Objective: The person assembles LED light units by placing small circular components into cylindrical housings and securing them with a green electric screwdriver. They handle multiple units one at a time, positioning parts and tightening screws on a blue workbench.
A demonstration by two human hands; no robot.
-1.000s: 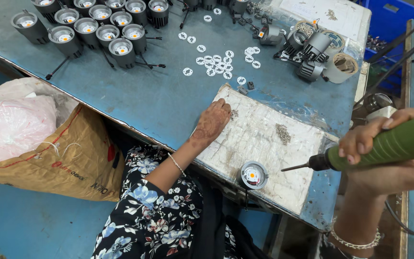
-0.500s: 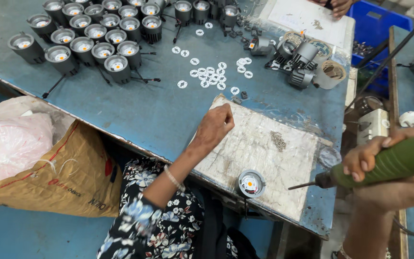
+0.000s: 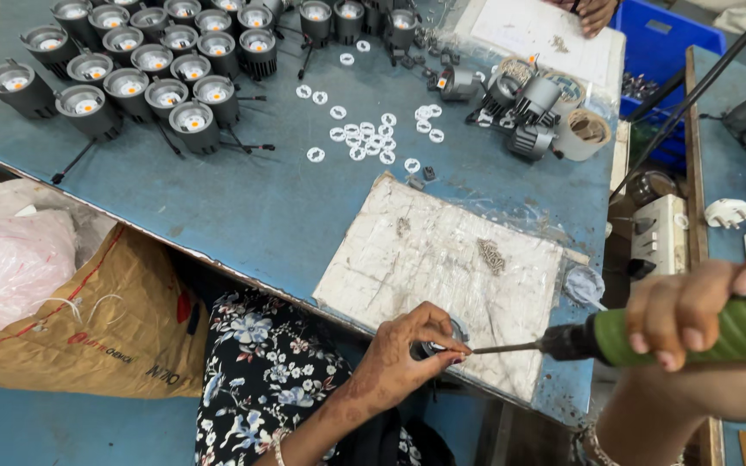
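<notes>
The worn blue metal worktop [image 3: 243,207] holds rows of round grey lamp housings [image 3: 144,73] at 11 o'clock, small white plastic rings [image 3: 364,138] at 12 o'clock, and a scratched white flat board [image 3: 442,267] at 5 o'clock.

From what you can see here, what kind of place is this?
Probably a small workshop where lamps are assembled. Rows of grey round spotlight housings and loose white plastic rings lie on the blue metal bench, and the right hand holds a green powered screwdriver.
</notes>
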